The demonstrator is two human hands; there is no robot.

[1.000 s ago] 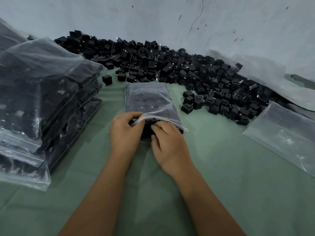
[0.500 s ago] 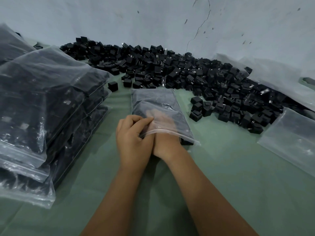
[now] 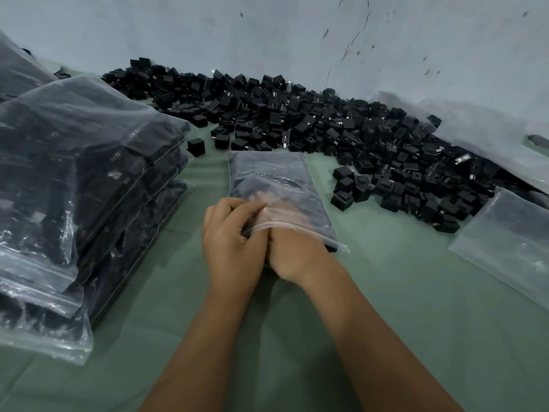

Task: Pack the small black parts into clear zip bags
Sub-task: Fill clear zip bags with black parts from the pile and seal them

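A clear zip bag (image 3: 267, 171) lies flat on the green cloth in the middle, its mouth toward me. My left hand (image 3: 234, 245) pinches the upper lip of the mouth and lifts it. My right hand (image 3: 297, 257) is pushed into the bag up to the knuckles. Its fingers show only dimly through the plastic, among dark parts, so their grip cannot be made out. Behind the bag, a long heap of small black parts (image 3: 326, 123) runs along the wall.
A tall stack of filled zip bags (image 3: 83, 173) stands at the left, close to my left forearm. Empty clear bags (image 3: 511, 236) lie at the right. A grey wall (image 3: 267, 31) closes the back. Green cloth (image 3: 416, 307) covers the table.
My right hand, which held black parts at the bag's mouth, has slid inside the bag. My left hand keeps the lip lifted.
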